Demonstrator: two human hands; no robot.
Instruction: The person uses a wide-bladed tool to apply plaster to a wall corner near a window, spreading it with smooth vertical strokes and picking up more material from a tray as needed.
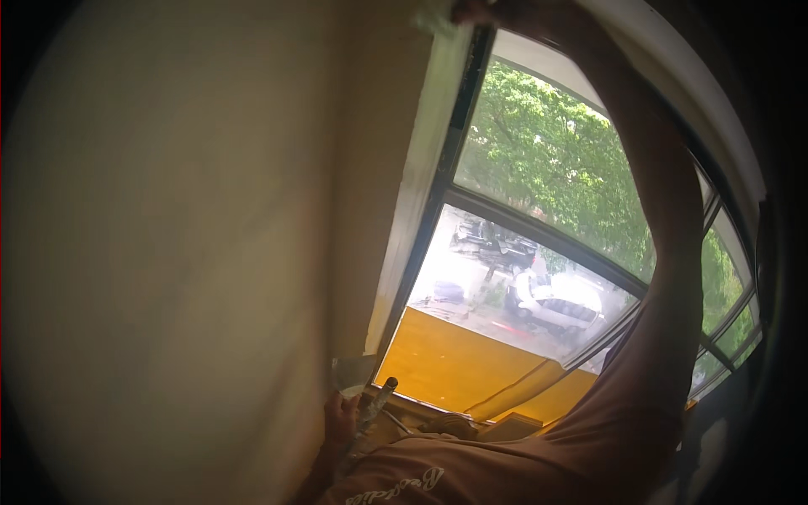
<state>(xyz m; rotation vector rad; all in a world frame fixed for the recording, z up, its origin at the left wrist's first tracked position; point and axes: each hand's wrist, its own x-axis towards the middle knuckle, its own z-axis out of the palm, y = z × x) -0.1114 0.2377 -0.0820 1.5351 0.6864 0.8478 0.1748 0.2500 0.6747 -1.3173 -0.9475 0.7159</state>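
My right arm stretches up across the window, and my right hand (497, 12) is at the upper left corner of its frame, partly cut off by the picture's top edge. At its fingertips is a pale, blurred thing (433, 20) against the top of the white side trim (425, 126); its kind cannot be made out. Low down beside the wall, my left hand (340, 416) is closed on a putty knife with a flat grey blade (353, 374) pointing up. A grey tube with a dark round end (390, 384) stands right next to this hand.
A plain beige wall (185, 236) fills the left side. The window's dark frame (547, 229) divides upper and lower panes. Outside are green trees, a white car (564, 307) and an orange-yellow surface (454, 358). More window panes (724, 286) are at the right.
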